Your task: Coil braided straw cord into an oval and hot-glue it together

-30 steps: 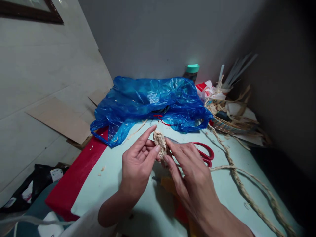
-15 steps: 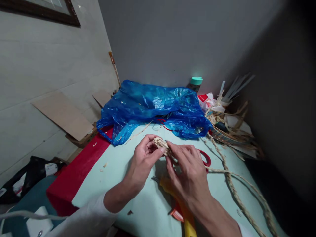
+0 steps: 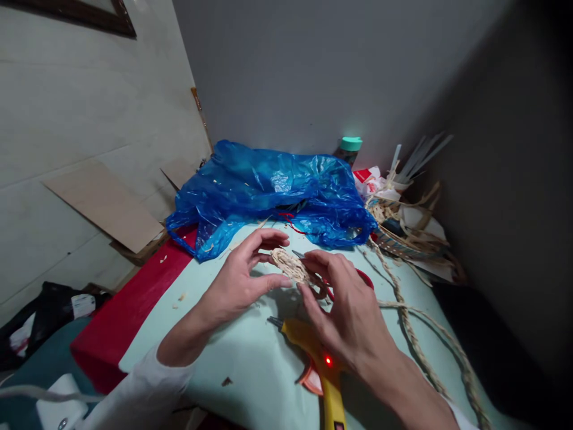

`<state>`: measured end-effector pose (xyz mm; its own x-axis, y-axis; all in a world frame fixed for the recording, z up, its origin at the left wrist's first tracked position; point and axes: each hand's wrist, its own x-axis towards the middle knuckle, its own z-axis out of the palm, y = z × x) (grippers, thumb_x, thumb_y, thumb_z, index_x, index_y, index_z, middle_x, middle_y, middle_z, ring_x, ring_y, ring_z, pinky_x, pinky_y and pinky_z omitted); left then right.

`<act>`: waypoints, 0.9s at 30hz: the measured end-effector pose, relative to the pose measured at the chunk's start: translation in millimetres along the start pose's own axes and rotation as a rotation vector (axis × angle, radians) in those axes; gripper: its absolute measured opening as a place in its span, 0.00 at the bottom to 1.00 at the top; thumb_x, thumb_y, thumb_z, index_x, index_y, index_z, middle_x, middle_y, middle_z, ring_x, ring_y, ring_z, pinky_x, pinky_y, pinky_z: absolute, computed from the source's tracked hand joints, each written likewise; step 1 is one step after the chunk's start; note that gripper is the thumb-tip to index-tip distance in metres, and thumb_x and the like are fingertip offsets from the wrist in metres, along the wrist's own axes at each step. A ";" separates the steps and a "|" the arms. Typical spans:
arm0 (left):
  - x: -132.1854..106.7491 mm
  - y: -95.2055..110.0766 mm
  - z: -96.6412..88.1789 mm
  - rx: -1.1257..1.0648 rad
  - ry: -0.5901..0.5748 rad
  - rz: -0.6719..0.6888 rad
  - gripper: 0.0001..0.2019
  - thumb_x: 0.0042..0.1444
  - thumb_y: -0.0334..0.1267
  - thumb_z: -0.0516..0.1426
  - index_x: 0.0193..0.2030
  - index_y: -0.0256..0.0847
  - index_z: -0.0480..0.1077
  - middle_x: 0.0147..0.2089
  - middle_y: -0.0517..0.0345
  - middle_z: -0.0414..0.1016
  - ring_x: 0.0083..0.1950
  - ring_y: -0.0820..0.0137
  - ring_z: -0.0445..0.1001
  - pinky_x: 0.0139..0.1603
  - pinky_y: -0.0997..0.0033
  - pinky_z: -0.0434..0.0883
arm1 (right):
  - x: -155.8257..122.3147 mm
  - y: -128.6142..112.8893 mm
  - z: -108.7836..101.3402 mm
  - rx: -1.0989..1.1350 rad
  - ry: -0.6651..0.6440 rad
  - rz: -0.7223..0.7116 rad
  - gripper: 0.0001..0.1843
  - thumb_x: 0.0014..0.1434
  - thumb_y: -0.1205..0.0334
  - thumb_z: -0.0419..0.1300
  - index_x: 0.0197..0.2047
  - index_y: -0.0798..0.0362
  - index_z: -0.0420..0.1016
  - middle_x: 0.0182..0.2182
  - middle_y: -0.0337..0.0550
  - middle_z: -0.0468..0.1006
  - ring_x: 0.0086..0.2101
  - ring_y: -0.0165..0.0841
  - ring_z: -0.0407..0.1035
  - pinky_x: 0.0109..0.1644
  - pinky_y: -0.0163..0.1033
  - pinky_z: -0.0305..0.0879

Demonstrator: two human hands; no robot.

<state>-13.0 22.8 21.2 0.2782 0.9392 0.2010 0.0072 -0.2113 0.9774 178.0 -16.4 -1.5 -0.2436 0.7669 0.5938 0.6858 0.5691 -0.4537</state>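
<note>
Both of my hands hold a small coiled piece of braided straw [image 3: 290, 266] above a pale green table [image 3: 250, 358]. My left hand [image 3: 242, 278] pinches its left edge with thumb and fingers, the other fingers spread. My right hand [image 3: 347, 304] grips its right side with the fingertips. A braided straw rope [image 3: 416, 334] trails from the coil across the table to the right. Beneath my right wrist lies a yellow glue gun [image 3: 320, 364] with a red light on. Red-handled scissors [image 3: 364, 278] lie partly hidden behind my right hand.
A crumpled blue plastic bag [image 3: 273, 191] lies at the table's far edge. A teal-capped bottle [image 3: 349, 148] stands behind it. Straw strips and a woven basket [image 3: 407, 227] pile up at the far right. A red cloth [image 3: 129, 316] covers the table's left edge; cardboard [image 3: 107, 206] leans on the wall.
The coil has tipped from upright to lying flatter between my fingers. My left fingers have spread more. The glue gun has come into fuller view as the camera shifted.
</note>
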 end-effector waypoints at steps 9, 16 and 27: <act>-2.8 0.1 -9.9 0.073 -0.072 0.064 0.13 0.51 0.29 0.70 0.43 0.45 0.79 0.45 0.58 0.79 0.50 0.65 0.76 0.51 0.69 0.71 | 0.0 -10.2 -8.6 0.008 -0.034 -0.075 0.07 0.68 0.69 0.56 0.48 0.53 0.67 0.36 0.43 0.73 0.37 0.36 0.66 0.39 0.42 0.64; -5.3 0.1 -9.3 0.083 -0.069 0.118 0.11 0.50 0.31 0.71 0.39 0.43 0.80 0.40 0.56 0.81 0.45 0.63 0.77 0.47 0.67 0.73 | 0.8 -12.7 -11.8 0.066 -0.012 -0.093 0.09 0.66 0.72 0.58 0.49 0.53 0.68 0.37 0.42 0.75 0.38 0.34 0.67 0.40 0.41 0.65; -6.1 -0.3 -9.2 -0.148 -0.143 -0.001 0.19 0.54 0.35 0.70 0.52 0.47 0.78 0.49 0.55 0.80 0.53 0.64 0.78 0.53 0.69 0.74 | 1.0 -11.3 -8.8 -0.039 0.037 -0.162 0.08 0.67 0.74 0.57 0.46 0.52 0.68 0.37 0.43 0.77 0.39 0.36 0.67 0.42 0.44 0.65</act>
<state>-23.5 19.6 20.4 0.4115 0.8894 0.1991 -0.1304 -0.1587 0.9787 176.0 -24.7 10.1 -0.3284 0.6538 0.6817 0.6654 0.6723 -0.3243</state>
